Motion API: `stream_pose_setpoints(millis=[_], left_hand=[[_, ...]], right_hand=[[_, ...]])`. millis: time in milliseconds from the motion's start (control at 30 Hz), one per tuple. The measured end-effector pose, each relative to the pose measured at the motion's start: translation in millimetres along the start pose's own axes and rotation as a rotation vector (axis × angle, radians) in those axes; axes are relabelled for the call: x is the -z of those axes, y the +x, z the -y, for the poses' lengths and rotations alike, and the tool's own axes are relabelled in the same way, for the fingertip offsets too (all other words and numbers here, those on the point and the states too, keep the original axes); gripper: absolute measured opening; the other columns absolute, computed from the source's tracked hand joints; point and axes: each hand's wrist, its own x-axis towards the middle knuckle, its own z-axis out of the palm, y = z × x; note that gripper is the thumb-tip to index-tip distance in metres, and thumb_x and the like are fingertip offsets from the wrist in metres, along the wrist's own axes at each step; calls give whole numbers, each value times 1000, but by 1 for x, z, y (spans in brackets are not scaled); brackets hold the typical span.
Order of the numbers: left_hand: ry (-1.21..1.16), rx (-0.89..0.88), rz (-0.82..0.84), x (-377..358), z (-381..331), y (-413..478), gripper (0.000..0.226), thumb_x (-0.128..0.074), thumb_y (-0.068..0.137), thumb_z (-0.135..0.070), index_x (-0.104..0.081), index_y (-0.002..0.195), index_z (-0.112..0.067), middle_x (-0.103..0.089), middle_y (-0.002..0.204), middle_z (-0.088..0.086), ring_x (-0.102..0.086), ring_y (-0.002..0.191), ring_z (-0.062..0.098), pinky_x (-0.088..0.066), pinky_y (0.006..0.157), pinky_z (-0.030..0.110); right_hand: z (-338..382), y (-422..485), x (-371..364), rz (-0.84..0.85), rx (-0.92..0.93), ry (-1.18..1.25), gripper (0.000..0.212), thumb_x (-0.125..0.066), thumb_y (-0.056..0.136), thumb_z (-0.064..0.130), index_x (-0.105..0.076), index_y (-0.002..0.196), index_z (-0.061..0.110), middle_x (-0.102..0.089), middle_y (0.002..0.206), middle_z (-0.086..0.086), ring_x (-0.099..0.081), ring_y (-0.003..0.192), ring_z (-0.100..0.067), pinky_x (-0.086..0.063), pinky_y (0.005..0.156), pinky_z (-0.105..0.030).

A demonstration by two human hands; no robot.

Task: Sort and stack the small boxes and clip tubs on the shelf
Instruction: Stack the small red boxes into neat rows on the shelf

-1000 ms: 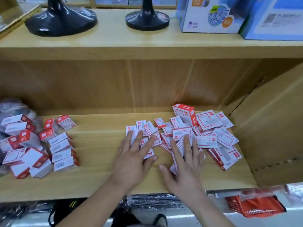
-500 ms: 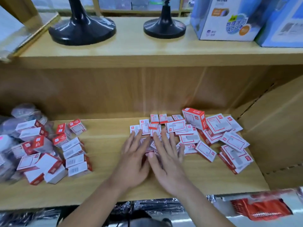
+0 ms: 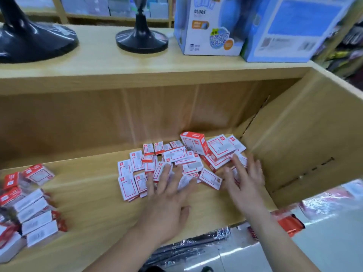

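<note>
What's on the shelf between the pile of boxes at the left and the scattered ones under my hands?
Nothing: the head view shows bare shelf board between the left pile and the scattered boxes.

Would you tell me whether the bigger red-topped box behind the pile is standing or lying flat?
Standing: the red-topped box rises above the flat small boxes around it, its red face uppermost.
</note>
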Motion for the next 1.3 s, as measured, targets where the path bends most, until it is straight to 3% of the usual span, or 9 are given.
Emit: stream_pose_setpoints(millis=[167,433,600,700,833,900,1000,1200,1300], left_hand=[[90,51,16,-6,-6,2,57,-46,89,-52,-44,145,-48,-25,167,2,-10,155,38,-5,115,72],[-76,113,-35,3,4,-3,57,-57,93,-36,-41,143,-58,-8,170,-11,8,157,29,-2,118,71],[-106,133,-156,3,10,-18,65,-70,78,-8,-60,128,-48,-30,164,-4,-10,156,32,-12,117,69],[-206,143,-261,5,-2,-20,51,-69,83,-14,-61,127,-38,-38,160,0,-18,154,31,-20,116,67],[-249,60,-342,9,-26,-7,38,-66,89,-26,-62,127,-30,-40,158,3,-24,152,32,-21,119,60],[-202,40,-267,8,-38,6,47,-63,90,-38,-55,136,-33,-37,160,5,-25,151,34,-21,120,59],[-98,55,-89,-1,-57,25,64,-54,90,-56,-36,150,-42,-31,164,5,-22,152,35,-9,124,57],[25,53,-150,-11,-51,34,48,-51,91,-51,-50,138,-42,-53,149,0,-48,139,31,-17,116,60],[46,78,-177,-9,-39,26,51,-62,88,-51,-51,138,-43,-51,151,-2,-43,142,34,-15,117,62]], right_hand=[[-2,-10,1,49,42,61,66,-36,89,69,-29,151,48,-8,167,2,8,153,-26,-6,123,-45],[33,-56,-13,289,237,-42,73,-18,89,73,2,155,50,32,160,15,37,145,-17,-6,115,-64],[58,-66,-5,492,322,67,66,-19,95,71,11,152,54,44,151,24,49,136,-8,12,118,-54],[55,-68,0,498,391,165,61,-28,98,66,-4,153,54,39,153,27,44,139,-5,12,120,-44],[29,-53,15,224,383,479,50,-42,99,54,-44,147,39,-6,166,19,4,153,-6,-3,121,-19],[10,-34,17,198,279,501,44,-42,103,50,-50,144,37,-23,162,16,-9,151,1,-13,124,-29],[-12,-21,12,350,187,608,41,-49,102,41,-50,143,40,-39,154,22,-24,146,6,-24,123,-42],[-9,-32,4,427,301,350,60,-41,99,55,-14,152,51,-9,154,40,-1,150,5,7,123,-32],[7,-39,6,495,310,275,63,-41,100,56,-10,154,50,-1,149,43,4,149,6,17,121,-41]])
